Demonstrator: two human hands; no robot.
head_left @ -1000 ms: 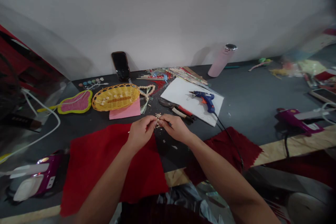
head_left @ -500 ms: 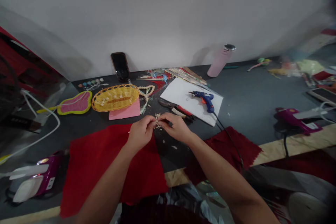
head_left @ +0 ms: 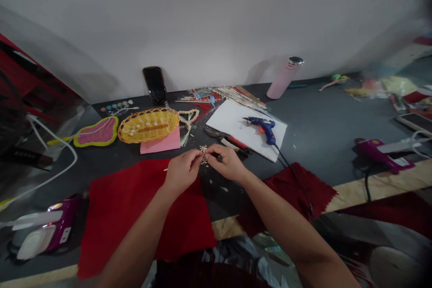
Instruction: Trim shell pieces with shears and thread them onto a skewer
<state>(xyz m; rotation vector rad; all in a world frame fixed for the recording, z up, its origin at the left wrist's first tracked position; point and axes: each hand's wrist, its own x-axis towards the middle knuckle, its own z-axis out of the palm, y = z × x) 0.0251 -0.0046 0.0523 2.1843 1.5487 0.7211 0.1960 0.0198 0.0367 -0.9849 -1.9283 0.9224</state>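
My left hand (head_left: 182, 170) and my right hand (head_left: 227, 162) meet at the fingertips, both pinched closed. Whatever sits between the fingers is too small and hidden to name. Right under and behind the fingertips lies a little pile of small beige pieces (head_left: 203, 148) on the dark table. The pale tip of a thin stick (head_left: 165, 169) shows just left of my left hand; whether that hand holds it I cannot tell. A dark ring is on a finger of my right hand. Red cloth (head_left: 135, 202) is spread beneath my left hand and forearm.
Pliers (head_left: 232, 141) lie beyond my right hand, beside a blue glue gun (head_left: 261, 127) on a white sheet (head_left: 224, 114). A yellow wicker basket (head_left: 148, 132) rests partly on pink paper (head_left: 160, 145). Farther back stand a phone (head_left: 155, 85) and a pink bottle (head_left: 283, 80).
My fingertips have shifted slightly to the right over the pile, staying together. A little more of the pale stick tip shows beside my left hand.
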